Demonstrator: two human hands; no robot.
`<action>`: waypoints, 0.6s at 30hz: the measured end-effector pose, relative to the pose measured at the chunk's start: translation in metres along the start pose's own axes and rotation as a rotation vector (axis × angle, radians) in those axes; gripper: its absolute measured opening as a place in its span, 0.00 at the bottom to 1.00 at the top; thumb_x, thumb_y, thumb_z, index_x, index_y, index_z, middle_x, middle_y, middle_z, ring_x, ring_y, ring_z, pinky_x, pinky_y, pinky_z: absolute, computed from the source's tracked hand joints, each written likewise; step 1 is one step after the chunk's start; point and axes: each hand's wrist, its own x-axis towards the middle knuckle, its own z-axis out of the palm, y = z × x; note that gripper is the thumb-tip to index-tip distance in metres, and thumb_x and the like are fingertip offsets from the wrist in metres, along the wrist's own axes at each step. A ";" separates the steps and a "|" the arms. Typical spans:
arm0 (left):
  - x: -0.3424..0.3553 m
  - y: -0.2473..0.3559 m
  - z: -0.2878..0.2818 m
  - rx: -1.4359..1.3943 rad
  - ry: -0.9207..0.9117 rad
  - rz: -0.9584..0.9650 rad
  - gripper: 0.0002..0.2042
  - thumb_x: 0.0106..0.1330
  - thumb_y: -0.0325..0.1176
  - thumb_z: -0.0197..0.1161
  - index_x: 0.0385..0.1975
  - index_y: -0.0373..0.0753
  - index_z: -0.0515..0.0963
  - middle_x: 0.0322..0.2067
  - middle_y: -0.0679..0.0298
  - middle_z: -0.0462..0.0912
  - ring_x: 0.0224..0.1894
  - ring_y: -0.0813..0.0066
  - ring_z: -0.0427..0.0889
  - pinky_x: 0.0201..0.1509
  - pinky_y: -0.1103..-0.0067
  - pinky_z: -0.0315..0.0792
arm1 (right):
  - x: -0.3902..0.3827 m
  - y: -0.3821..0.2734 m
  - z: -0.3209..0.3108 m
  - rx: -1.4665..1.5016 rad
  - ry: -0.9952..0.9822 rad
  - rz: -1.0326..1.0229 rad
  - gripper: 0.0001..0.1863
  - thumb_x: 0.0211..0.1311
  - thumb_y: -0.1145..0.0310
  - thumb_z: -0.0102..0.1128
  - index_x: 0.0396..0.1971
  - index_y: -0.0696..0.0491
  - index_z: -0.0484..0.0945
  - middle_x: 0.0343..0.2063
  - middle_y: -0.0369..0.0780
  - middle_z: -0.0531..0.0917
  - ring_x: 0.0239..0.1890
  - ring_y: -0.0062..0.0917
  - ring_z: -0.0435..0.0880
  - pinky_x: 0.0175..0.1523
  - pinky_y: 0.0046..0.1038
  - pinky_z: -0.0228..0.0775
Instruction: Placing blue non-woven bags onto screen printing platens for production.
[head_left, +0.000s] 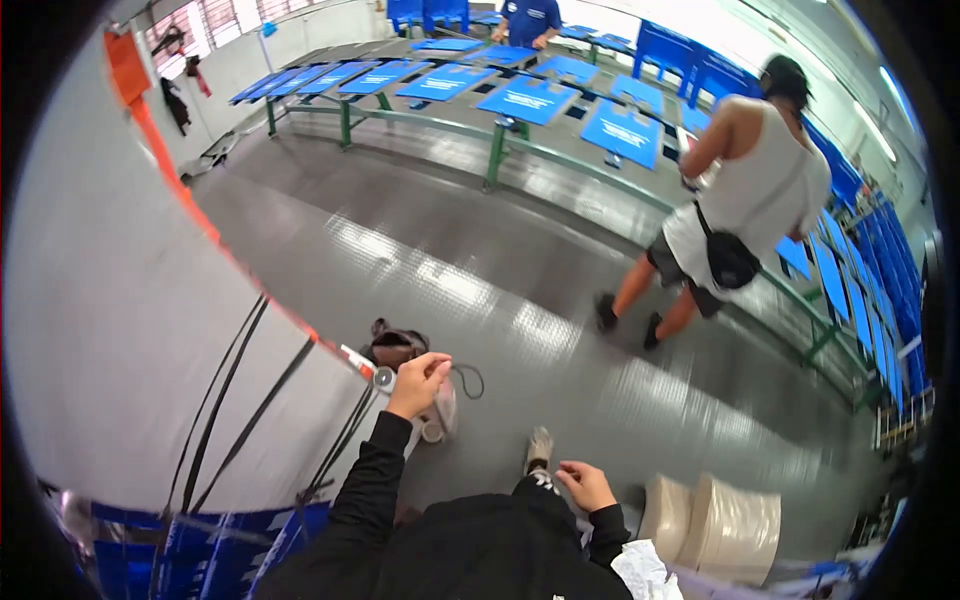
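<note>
My left hand is held out over the floor, its fingers loosely bent and slightly apart, with nothing visible in it. Below and around it stand a brown bag-like thing and a pale pinkish object with round parts, partly hidden by the hand. A thin dark cord loop lies beside them. Lower and to the right is my right hand, open, thumb and finger a little apart, holding nothing I can see. Next to it are one of my shoes and two beige wrapped blocks.
A long green-framed bench curves across the far side, bearing several blue panels. At it stand a person in a white sleeveless top and another in dark blue. A white partition with an orange edge rises at left.
</note>
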 end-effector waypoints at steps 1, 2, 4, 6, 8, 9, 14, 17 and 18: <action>0.024 -0.021 0.005 -0.052 0.075 0.019 0.10 0.64 0.34 0.59 0.37 0.33 0.79 0.25 0.62 0.83 0.27 0.78 0.80 0.33 0.81 0.73 | 0.039 0.008 -0.009 -0.078 -0.065 -0.051 0.18 0.59 0.63 0.62 0.44 0.60 0.78 0.36 0.46 0.84 0.36 0.29 0.85 0.43 0.27 0.75; 0.041 -0.043 0.009 -0.051 0.119 -0.074 0.10 0.64 0.35 0.59 0.35 0.33 0.79 0.24 0.63 0.82 0.26 0.78 0.79 0.33 0.80 0.73 | 0.074 0.015 -0.015 -0.161 -0.107 -0.022 0.18 0.59 0.62 0.62 0.44 0.60 0.79 0.36 0.46 0.84 0.37 0.29 0.85 0.43 0.27 0.75; 0.054 -0.139 0.021 0.127 0.194 -0.076 0.11 0.65 0.36 0.57 0.35 0.33 0.79 0.25 0.59 0.81 0.25 0.76 0.79 0.31 0.78 0.73 | 0.150 0.008 -0.027 -0.085 -0.195 -0.046 0.20 0.58 0.59 0.63 0.43 0.59 0.79 0.36 0.46 0.84 0.37 0.31 0.85 0.43 0.28 0.75; 0.038 -0.203 0.041 0.462 -0.020 -0.426 0.18 0.61 0.47 0.56 0.34 0.35 0.79 0.31 0.50 0.82 0.35 0.55 0.82 0.37 0.63 0.73 | 0.227 -0.011 -0.053 -0.196 -0.253 -0.082 0.21 0.57 0.58 0.63 0.43 0.59 0.79 0.36 0.46 0.84 0.37 0.32 0.85 0.43 0.29 0.75; -0.031 -0.285 0.057 0.656 -0.319 -0.822 0.24 0.61 0.45 0.54 0.51 0.35 0.70 0.41 0.47 0.80 0.43 0.49 0.79 0.46 0.60 0.72 | 0.312 -0.046 -0.062 -0.279 -0.343 -0.153 0.21 0.57 0.57 0.63 0.43 0.58 0.79 0.37 0.46 0.84 0.37 0.32 0.85 0.44 0.30 0.75; -0.029 -0.254 0.071 0.689 -0.503 -0.875 0.27 0.59 0.51 0.54 0.52 0.35 0.71 0.41 0.46 0.80 0.44 0.49 0.79 0.48 0.62 0.72 | 0.354 -0.046 -0.075 -0.368 -0.331 -0.183 0.22 0.57 0.56 0.63 0.43 0.58 0.79 0.37 0.46 0.84 0.37 0.33 0.85 0.44 0.30 0.74; -0.081 -0.315 0.142 0.405 -0.403 -0.952 0.21 0.57 0.47 0.59 0.44 0.38 0.78 0.41 0.51 0.81 0.45 0.54 0.79 0.48 0.67 0.72 | 0.546 -0.172 -0.077 -0.399 -0.596 -0.366 0.22 0.58 0.56 0.62 0.45 0.57 0.77 0.36 0.45 0.84 0.37 0.33 0.84 0.43 0.31 0.74; -0.008 -0.354 0.149 0.444 -0.069 -0.908 0.19 0.56 0.45 0.59 0.42 0.38 0.79 0.37 0.51 0.81 0.41 0.55 0.80 0.43 0.65 0.73 | 0.674 -0.226 -0.050 -0.474 -0.681 -0.605 0.20 0.59 0.57 0.61 0.46 0.56 0.77 0.36 0.44 0.84 0.35 0.33 0.84 0.42 0.31 0.74; 0.019 -0.368 0.136 0.466 0.050 -0.900 0.18 0.56 0.44 0.59 0.41 0.38 0.79 0.36 0.51 0.81 0.39 0.55 0.80 0.42 0.64 0.73 | 0.712 -0.257 -0.034 -0.474 -0.696 -0.623 0.20 0.59 0.57 0.61 0.46 0.56 0.77 0.36 0.44 0.84 0.35 0.33 0.84 0.42 0.31 0.74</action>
